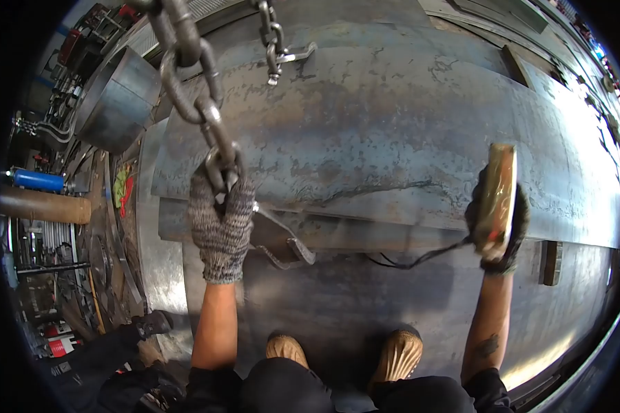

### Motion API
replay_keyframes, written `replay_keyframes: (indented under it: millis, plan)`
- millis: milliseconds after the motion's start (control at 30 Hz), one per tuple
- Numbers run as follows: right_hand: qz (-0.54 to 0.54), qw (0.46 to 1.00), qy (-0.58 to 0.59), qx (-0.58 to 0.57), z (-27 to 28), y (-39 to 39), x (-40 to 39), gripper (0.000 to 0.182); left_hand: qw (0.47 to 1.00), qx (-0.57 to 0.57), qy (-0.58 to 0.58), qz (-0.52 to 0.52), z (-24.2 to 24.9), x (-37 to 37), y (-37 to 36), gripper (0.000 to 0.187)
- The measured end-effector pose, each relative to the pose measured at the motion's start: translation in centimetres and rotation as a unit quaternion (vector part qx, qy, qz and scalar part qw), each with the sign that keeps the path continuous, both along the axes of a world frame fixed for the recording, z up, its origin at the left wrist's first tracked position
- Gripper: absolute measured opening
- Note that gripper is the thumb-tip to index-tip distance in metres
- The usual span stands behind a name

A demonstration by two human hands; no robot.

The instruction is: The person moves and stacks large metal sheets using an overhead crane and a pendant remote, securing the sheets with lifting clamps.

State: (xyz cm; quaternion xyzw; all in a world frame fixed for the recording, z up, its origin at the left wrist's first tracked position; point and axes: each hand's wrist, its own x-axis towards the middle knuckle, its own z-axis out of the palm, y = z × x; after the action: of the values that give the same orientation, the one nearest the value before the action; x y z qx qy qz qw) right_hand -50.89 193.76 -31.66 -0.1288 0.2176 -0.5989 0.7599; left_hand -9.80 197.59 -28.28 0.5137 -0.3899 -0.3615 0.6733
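Note:
My left hand [220, 230], in a grey knitted glove, is closed around the lower end of a heavy steel chain [180, 82]. Below its fingers a flat metal hook [289, 249] hangs by the edge of a large steel plate [365, 138]. My right hand [519, 227], in a dark glove, grips a handheld controller [501, 193] that looks wrapped in yellowish film. A dark cord [420, 259] trails left from that hand. The controller's buttons cannot be made out. Further off, a second chain [272, 41] ends in another hook [300, 54] over the plate.
Wooden blocks [552, 263] sit along the plate's near edge. My boots [399, 354] stand on a lower steel sheet [351, 296]. A person's dark shoe [153, 323] shows at lower left. Leftward are a steel cylinder [120, 100], a blue gas bottle [40, 180] and scrap strips.

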Motion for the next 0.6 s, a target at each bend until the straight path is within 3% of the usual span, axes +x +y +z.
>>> replay_keyframes:
  millis: [33, 67, 100, 167, 200, 267, 333, 367, 400, 433, 467, 533, 600]
  plan:
    - [-0.081, 0.995, 0.012, 0.058, 0.5, -1.5, -0.5, 0.058, 0.997, -0.004, 0.069, -0.015, 0.1, -0.1, -0.3, 0.027]
    - [-0.076, 0.995, 0.066, -0.008, -0.5, -3.4, -2.0, 0.057, 0.966, -0.038, -0.237, 0.093, 0.6, -0.9, -0.2, 0.032]
    - [-0.061, 0.994, 0.079, -0.031, -1.9, -5.9, -4.3, 0.055, 0.831, -0.073, -0.517, 0.193, 2.0, -2.3, -0.1, 0.036]
    - [-0.021, 0.997, 0.065, -0.036, -4.7, -11.3, -8.4, 0.052, 0.846, -0.079, -0.489, 0.196, 4.3, -5.1, 1.1, 0.043]
    - [-0.104, 0.988, 0.116, -0.01, -6.2, -14.0, -9.1, 0.043, 0.855, -0.096, -0.476, 0.182, 4.7, -6.2, 2.2, 0.043]
    - [-0.139, 0.969, 0.204, 0.028, -9.0, -18.7, -10.6, 0.042, 0.844, -0.118, -0.513, 0.104, 5.2, -6.7, 2.2, 0.046]
    - [-0.159, 0.956, 0.243, 0.026, -9.6, -21.0, -11.0, 0.045, 0.784, -0.252, -0.568, 0.001, 6.7, -9.4, -2.9, 0.047]
    - [-0.159, 0.959, 0.233, 0.026, -9.9, -21.8, -10.7, 0.045, 0.807, -0.147, -0.571, -0.022, 6.9, -10.9, -4.9, 0.048]
    - [-0.206, 0.933, 0.295, -0.01, -10.3, -22.5, -10.2, 0.045, 0.822, -0.038, -0.567, -0.041, 7.0, -12.1, -6.7, 0.048]
    - [-0.251, 0.899, 0.356, -0.045, -10.4, -22.9, -9.8, 0.045, 0.869, 0.046, -0.493, -0.022, 6.6, -12.8, -9.4, 0.048]
    - [-0.262, 0.911, 0.318, -0.021, -9.0, -22.6, -8.8, 0.047, 0.904, 0.13, -0.408, -0.002, 5.5, -13.1, -12.4, 0.049]
    - [-0.285, 0.9, 0.33, -0.014, -8.1, -23.5, -8.8, 0.047, 0.903, 0.177, -0.389, 0.041, 2.6, -11.0, -18.4, 0.046]
    - [-0.312, 0.873, 0.373, -0.03, -9.8, -26.3, -10.4, 0.048, 0.857, 0.192, -0.472, 0.075, 1.4, -8.7, -22.9, 0.049]
